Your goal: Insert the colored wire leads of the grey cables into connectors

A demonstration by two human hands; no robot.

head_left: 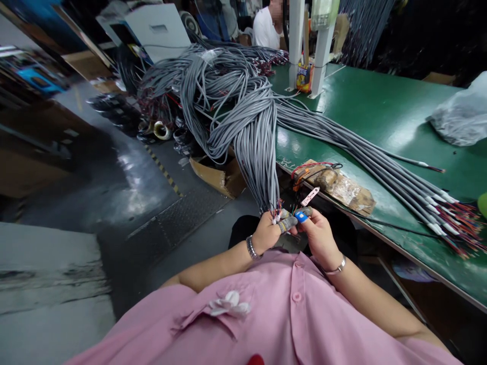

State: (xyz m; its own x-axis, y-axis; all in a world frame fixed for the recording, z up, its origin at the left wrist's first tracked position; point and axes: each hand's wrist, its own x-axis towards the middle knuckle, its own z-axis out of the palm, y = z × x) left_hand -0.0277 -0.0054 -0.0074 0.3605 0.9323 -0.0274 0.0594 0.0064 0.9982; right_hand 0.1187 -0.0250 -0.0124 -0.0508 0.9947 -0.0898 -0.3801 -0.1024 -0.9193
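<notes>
A hanging bundle of grey cables [262,147] comes down over the table edge to my lap. My left hand [268,234] is closed around its lower end, where stripped ends with thin coloured wires stick out. Close beside it, my right hand [320,235] is pinched on a few of the coloured wires [292,208]; the exact contact is too small to make out. Grey-yellow covers sit on fingers of both hands, and a blue wrap [301,217] is on my right thumb. Just above the right hand, a pink-white tag [310,196] lies at the table edge.
The green table [380,111] carries a second row of grey cables [365,157] with white-banded ends. A taped wooden block [342,190] with wires lies at its near edge. A plastic bag [462,114] is at right, a cardboard box [218,175] below. A co-worker [265,28] sits behind.
</notes>
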